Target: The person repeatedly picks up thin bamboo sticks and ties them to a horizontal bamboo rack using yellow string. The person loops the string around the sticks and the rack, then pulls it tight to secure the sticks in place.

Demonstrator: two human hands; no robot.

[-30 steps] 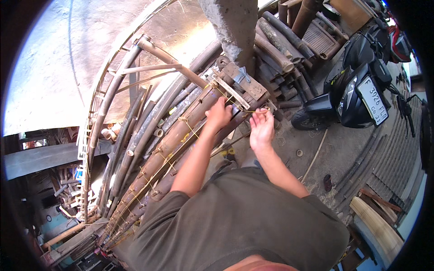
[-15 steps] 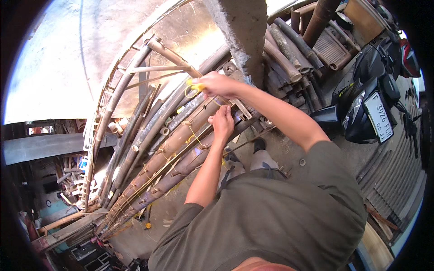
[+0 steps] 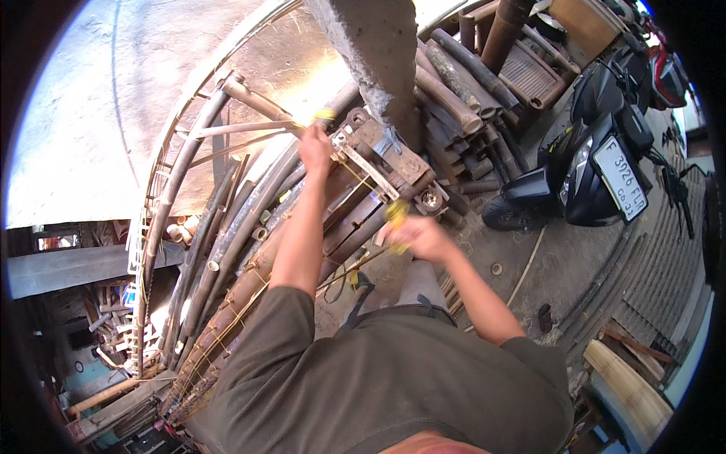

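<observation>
Dark bamboo poles (image 3: 265,257), bound with thin yellow cord (image 3: 249,303), run from the lower left up to the middle. At their upper end my left hand (image 3: 315,150) is raised with its fingers closed. A small yellow and dark thing (image 3: 324,116) shows at its fingertips, too blurred to name. My right hand (image 3: 425,239) is closed on a bundle of yellow cord (image 3: 397,227), in front of the poles' near end. Between the hands lies a metal clamp-like fixture (image 3: 404,163) with a pale flat strip (image 3: 369,168) beside it.
A rough concrete post (image 3: 370,53) rises beyond the fixture. Stacked bamboo poles (image 3: 454,94) lie right of it. A black motorbike (image 3: 597,166) stands at the right. A curved bamboo frame (image 3: 155,189) arches at the left. A small cup-like thing (image 3: 496,268) sits on the floor.
My right hand has come down and nearer with the yellow cord. My left hand has gone up and left, off the poles. The view has shifted, showing more of the metal fixture.
</observation>
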